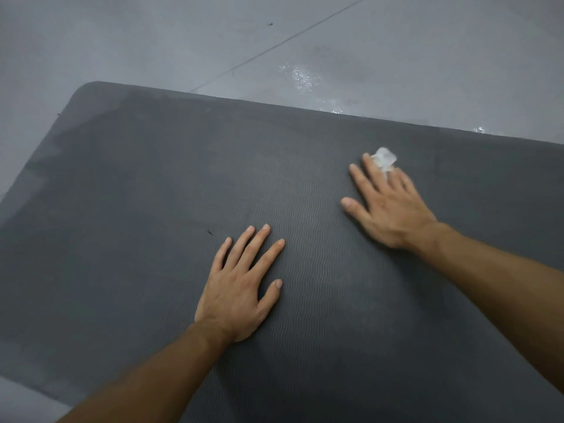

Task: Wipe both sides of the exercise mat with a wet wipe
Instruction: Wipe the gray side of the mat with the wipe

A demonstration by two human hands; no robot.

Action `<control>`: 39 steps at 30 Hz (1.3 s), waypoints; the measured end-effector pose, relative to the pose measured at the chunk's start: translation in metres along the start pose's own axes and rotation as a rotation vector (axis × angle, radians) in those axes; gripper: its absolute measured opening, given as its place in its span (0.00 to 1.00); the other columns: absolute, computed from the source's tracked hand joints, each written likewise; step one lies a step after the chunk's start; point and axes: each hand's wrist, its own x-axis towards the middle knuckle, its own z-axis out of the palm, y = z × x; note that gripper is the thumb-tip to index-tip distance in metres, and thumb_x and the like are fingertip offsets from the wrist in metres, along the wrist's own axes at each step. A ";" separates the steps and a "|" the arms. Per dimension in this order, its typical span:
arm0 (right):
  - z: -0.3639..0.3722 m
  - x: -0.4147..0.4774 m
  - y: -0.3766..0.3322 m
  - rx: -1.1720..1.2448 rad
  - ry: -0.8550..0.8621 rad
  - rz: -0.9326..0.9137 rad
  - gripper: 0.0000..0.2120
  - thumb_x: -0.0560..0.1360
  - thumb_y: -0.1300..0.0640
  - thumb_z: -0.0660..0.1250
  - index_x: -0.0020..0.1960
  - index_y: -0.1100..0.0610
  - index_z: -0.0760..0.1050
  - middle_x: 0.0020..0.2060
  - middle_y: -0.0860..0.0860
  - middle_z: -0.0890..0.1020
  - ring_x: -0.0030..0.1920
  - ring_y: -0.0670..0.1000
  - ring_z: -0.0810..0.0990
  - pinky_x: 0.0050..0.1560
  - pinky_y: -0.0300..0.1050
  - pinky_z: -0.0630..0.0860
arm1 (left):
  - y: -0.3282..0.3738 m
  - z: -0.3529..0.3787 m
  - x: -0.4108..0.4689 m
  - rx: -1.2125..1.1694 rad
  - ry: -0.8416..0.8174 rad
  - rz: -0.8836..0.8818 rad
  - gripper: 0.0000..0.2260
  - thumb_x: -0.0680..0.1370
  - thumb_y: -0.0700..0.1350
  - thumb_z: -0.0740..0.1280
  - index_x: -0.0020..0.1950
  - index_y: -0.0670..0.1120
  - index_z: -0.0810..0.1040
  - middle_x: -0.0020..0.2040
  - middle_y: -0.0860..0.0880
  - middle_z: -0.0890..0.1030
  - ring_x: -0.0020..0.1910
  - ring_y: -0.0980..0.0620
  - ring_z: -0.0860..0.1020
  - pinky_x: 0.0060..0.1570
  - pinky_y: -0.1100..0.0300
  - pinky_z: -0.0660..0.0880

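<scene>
The left hand (238,288) lay flat on the exercise mat (152,193), fingers straight and spread, holding nothing. The right hand (387,206), fingers extended, pressed a white wet wipe (385,159) against the mat near its far edge. The mat lay flat on the grey floor (152,41). The right hand was blurred, its fingers covered most of the wipe, and the frame cut off the mat at right and bottom.

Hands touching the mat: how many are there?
2. The left hand lies flat on the mat; the right hand presses the wet wipe nearer its far edge.
</scene>
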 end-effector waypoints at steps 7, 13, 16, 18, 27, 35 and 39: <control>-0.006 0.007 0.023 0.036 0.001 0.114 0.44 0.77 0.25 0.34 0.85 0.48 0.44 0.85 0.53 0.45 0.83 0.61 0.50 0.82 0.56 0.43 | 0.000 0.000 0.002 0.022 -0.020 -0.005 0.29 0.84 0.63 0.48 0.85 0.59 0.48 0.85 0.54 0.44 0.84 0.52 0.42 0.81 0.41 0.50; 0.007 -0.041 -0.031 -0.002 -0.071 -0.268 0.40 0.81 0.28 0.33 0.86 0.48 0.44 0.85 0.51 0.47 0.82 0.57 0.55 0.83 0.53 0.44 | 0.000 -0.001 0.001 0.031 -0.025 -0.009 0.30 0.84 0.63 0.48 0.85 0.59 0.46 0.85 0.54 0.43 0.84 0.51 0.42 0.81 0.41 0.50; 0.012 -0.064 -0.032 -0.025 -0.107 -0.368 0.37 0.82 0.28 0.35 0.85 0.47 0.39 0.85 0.49 0.43 0.83 0.54 0.52 0.83 0.53 0.44 | 0.000 -0.001 0.001 0.025 -0.021 -0.006 0.30 0.84 0.63 0.48 0.85 0.59 0.46 0.85 0.54 0.43 0.84 0.52 0.42 0.81 0.41 0.50; 0.013 -0.068 -0.019 -0.036 -0.060 -0.305 0.38 0.83 0.29 0.37 0.86 0.49 0.43 0.85 0.50 0.45 0.83 0.54 0.55 0.83 0.51 0.45 | 0.000 -0.001 0.001 0.022 -0.014 -0.007 0.29 0.84 0.63 0.48 0.85 0.59 0.47 0.85 0.54 0.43 0.84 0.52 0.42 0.81 0.41 0.50; 0.006 -0.074 0.101 0.017 0.074 0.343 0.46 0.76 0.24 0.33 0.85 0.52 0.45 0.85 0.52 0.45 0.83 0.62 0.52 0.82 0.59 0.49 | 0.000 0.001 0.000 0.024 0.006 0.000 0.29 0.84 0.63 0.47 0.85 0.59 0.48 0.85 0.54 0.44 0.84 0.51 0.42 0.81 0.42 0.49; 0.016 -0.104 0.078 0.098 0.098 0.362 0.51 0.76 0.24 0.37 0.84 0.62 0.49 0.84 0.58 0.49 0.84 0.58 0.48 0.83 0.56 0.49 | 0.000 0.005 0.000 -0.006 0.023 0.006 0.29 0.84 0.63 0.46 0.85 0.58 0.48 0.85 0.54 0.44 0.84 0.52 0.42 0.81 0.41 0.49; 0.030 -0.148 0.043 0.066 0.063 0.124 0.50 0.78 0.24 0.40 0.84 0.62 0.49 0.84 0.57 0.48 0.84 0.54 0.43 0.83 0.51 0.45 | 0.013 0.007 0.001 -0.057 0.037 -0.046 0.30 0.83 0.64 0.46 0.85 0.57 0.50 0.85 0.54 0.45 0.83 0.53 0.40 0.81 0.40 0.45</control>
